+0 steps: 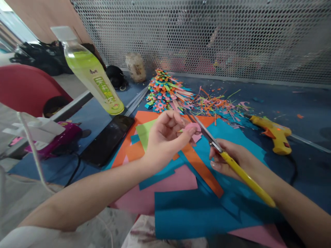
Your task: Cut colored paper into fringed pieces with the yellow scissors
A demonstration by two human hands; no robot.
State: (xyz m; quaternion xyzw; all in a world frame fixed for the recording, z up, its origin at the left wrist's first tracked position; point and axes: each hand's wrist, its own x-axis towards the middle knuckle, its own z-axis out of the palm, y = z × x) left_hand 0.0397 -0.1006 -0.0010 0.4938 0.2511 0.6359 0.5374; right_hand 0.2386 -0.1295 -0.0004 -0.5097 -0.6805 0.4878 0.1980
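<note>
A blue table [315,103] carries loose coloured sheets [191,213], with a fringed paper cone [162,91] behind them. Above the sheets, the right hand [232,158] has its fingers wrapped round yellow-handled scissors [240,177]; the left hand [165,137] pinches a small pink paper piece [192,128] beside the blades. The step looks like trimming; the next cut would call for a steady pinch, fingertips clear. The left thumb partly covers the piece; whether the blades touch it is unclear.
</note>
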